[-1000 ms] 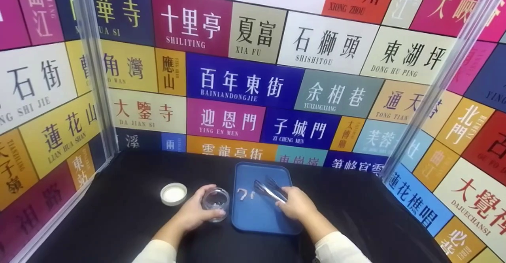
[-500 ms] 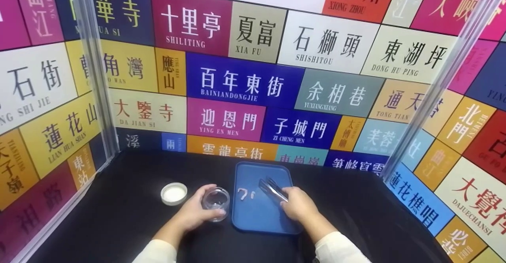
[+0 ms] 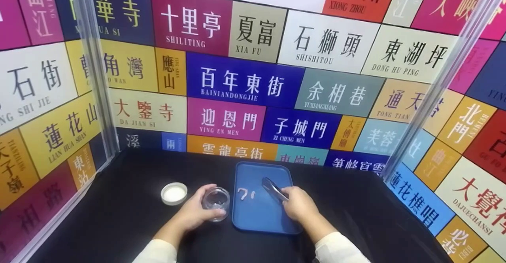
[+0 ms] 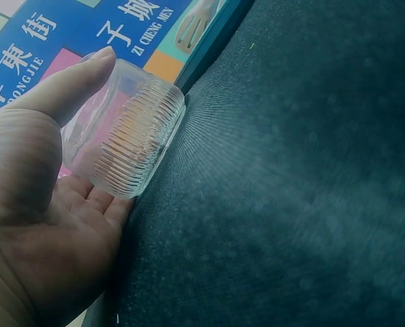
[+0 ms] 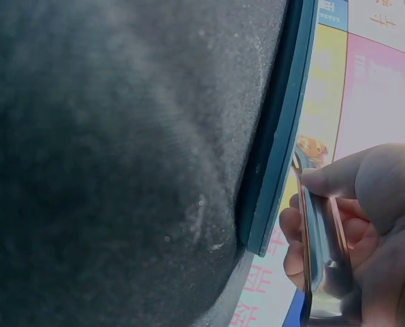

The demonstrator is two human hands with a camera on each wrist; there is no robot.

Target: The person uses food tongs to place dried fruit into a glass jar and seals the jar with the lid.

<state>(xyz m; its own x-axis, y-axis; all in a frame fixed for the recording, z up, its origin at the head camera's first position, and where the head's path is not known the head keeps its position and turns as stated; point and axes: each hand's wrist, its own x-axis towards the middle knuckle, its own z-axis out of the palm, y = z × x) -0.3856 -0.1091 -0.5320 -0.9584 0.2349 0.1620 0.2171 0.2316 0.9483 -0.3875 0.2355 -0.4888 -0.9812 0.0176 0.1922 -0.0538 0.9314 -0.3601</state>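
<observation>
My left hand (image 3: pixel 193 211) holds a small clear glass jar (image 3: pixel 216 204), its mouth uncovered; in the left wrist view the jar (image 4: pixel 137 133) shows ribbed sides, with thumb and fingers around it. Whether anything lies inside is unclear. Metal tongs (image 3: pixel 273 188) are gripped in my right hand (image 3: pixel 299 204) over the right part of a blue tray (image 3: pixel 265 219). Two small pale pinkish pieces, a curled one (image 3: pixel 241 193) and a shorter one (image 3: pixel 253 195), lie on the tray left of the tongs. The right wrist view shows the tongs (image 5: pixel 321 245) between thumb and fingers.
A round lid (image 3: pixel 174 193), white inside with a pale rim, lies left of the left hand. Black cloth (image 3: pixel 130 215) covers the table. Panels printed with place names (image 3: pixel 245 79) stand behind and at both sides, with clear corner posts (image 3: pixel 438 73).
The tongs have drawn back a little to the right, away from the pale pieces, and their arms have come closer together. The left hand and jar stay in place.
</observation>
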